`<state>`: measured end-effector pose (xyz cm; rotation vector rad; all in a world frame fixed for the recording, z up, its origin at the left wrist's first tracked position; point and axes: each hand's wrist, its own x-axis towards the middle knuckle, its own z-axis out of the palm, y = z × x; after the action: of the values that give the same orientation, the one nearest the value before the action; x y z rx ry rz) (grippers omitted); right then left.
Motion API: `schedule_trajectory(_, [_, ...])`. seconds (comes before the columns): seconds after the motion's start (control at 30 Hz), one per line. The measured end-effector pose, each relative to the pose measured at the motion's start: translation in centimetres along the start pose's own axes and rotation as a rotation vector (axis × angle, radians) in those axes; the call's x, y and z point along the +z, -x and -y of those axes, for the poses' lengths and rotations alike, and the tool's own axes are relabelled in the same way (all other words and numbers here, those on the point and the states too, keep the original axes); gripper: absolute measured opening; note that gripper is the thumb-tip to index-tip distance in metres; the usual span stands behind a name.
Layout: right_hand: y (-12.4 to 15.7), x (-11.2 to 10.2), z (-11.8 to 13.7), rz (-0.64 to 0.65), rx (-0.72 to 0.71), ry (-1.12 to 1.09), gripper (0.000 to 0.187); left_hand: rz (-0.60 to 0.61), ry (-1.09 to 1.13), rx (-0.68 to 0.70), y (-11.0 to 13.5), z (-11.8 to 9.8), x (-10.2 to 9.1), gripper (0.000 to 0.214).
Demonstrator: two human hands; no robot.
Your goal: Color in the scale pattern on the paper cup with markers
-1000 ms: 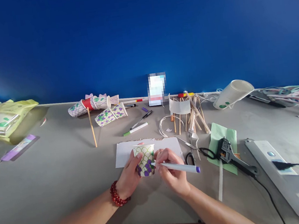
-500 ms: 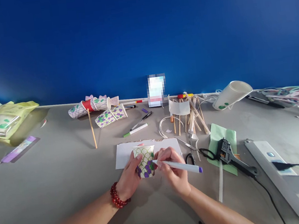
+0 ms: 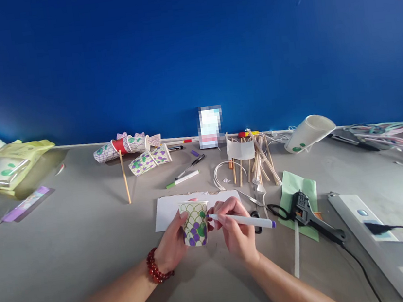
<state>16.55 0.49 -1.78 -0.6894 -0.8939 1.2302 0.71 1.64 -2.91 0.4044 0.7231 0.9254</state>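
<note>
Head view: left grip (image 3: 172, 245) clasps cup (image 3: 195, 224), right grip (image 3: 240, 237) pinches marker (image 3: 256, 221); apparent phone (image 3: 210, 128) (screen pixelated, unreadable).

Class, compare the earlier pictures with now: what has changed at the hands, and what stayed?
The cup in the left hand has turned slightly, its green patches shifting leftward; the pen in the right hand now points at its right edge. Neither was let go. The glue gun stayed put.
</note>
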Motion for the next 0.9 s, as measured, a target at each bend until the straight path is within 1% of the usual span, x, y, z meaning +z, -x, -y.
schedule_trajectory(0.1, [-0.07,0.05,0.19,-0.002,0.006,-0.003,0.016,0.002,-0.001,0.002,0.15,-0.25,0.3,0.064])
schedule_trajectory(0.23, [0.01,0.03,0.29,-0.008,-0.01,0.05,0.019,0.032,-0.025,0.021,0.34,-0.56,0.72,0.061])
schedule_trajectory(0.33, [0.22,-0.01,0.25,0.015,-0.025,0.084,0.019,0.025,-0.046,0.034,0.47,-0.65,0.92,0.059])
schedule_trajectory(0.47, [0.4,0.01,0.36,0.064,-0.067,0.147,0.017,0.029,-0.066,0.034,0.57,-0.48,0.85,0.052])
schedule_trajectory(0.57, [0.43,0.03,0.51,0.099,-0.064,0.17,0.017,0.024,-0.061,0.04,0.55,-0.29,0.7,0.05])
schedule_trajectory(0.7, [0.42,0.0,0.61,0.095,-0.048,0.18,0.016,0.01,-0.038,0.03,0.54,-0.37,0.84,0.039])
schedule_trajectory(0.8, [0.35,-0.04,0.69,0.085,-0.038,0.211,0.018,-0.01,0.009,0.008,0.51,-0.56,1.02,0.045])
schedule_trajectory(0.9, [0.28,-0.06,0.78,0.075,-0.026,0.253,0.02,-0.005,0.041,0.019,0.37,-0.51,0.91,0.051])
